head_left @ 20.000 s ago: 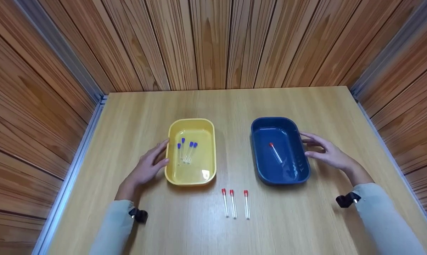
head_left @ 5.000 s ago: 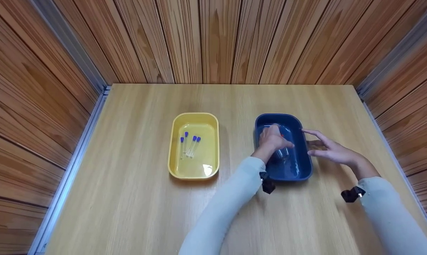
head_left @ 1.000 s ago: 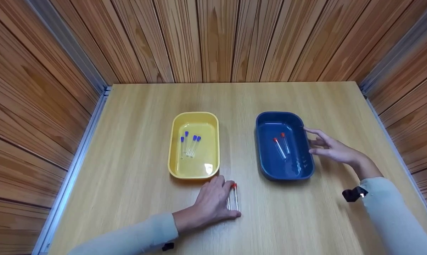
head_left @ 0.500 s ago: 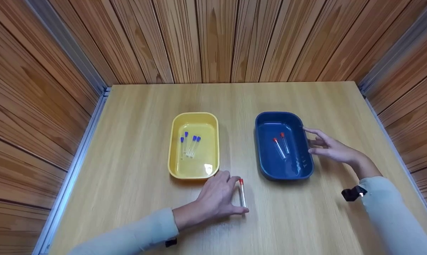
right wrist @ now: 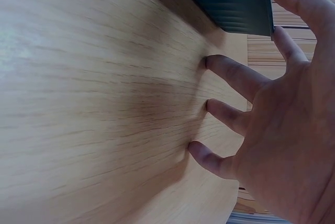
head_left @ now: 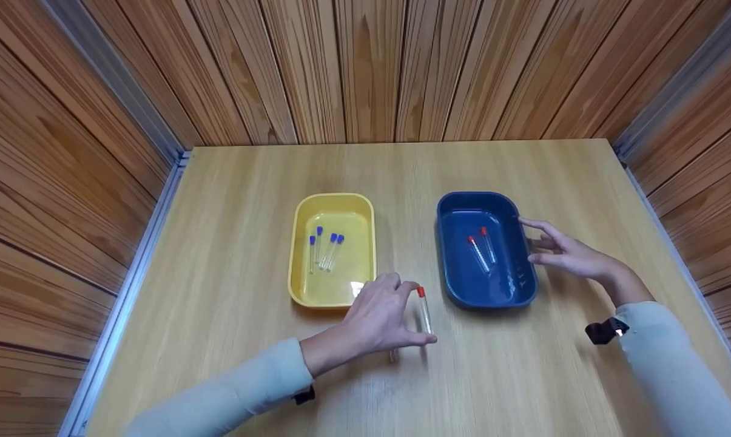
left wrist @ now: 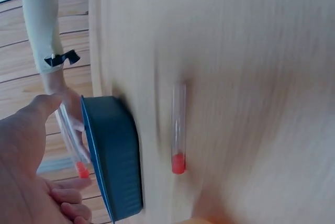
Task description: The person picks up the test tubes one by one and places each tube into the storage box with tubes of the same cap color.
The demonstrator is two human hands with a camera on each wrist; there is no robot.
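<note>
My left hand [head_left: 380,315] pinches a clear test tube with a red cap [head_left: 424,311] end to end between thumb and index finger, raised off the table. Below this hand another red-capped tube [left wrist: 179,130] lies on the table; the head view shows just its lower end. My right hand [head_left: 562,252] touches the right side of the blue tray [head_left: 517,297] with thumb and index finger, while its other fingertips rest on the table [right wrist: 131,103]. Two red-capped tubes [head_left: 479,255] lie in the blue tray.
A yellow tray [head_left: 293,273] stands left of the blue one, just behind my left hand, and holds several tubes with purple-blue caps [head_left: 333,238]. Wood-panelled walls [head_left: 365,73] enclose the table at the back and both sides.
Since 20 s ago, a second red-capped tube has come to lie in the blue tray. In the last second my left hand has picked up another and moved right and away. The right hand stays put.
</note>
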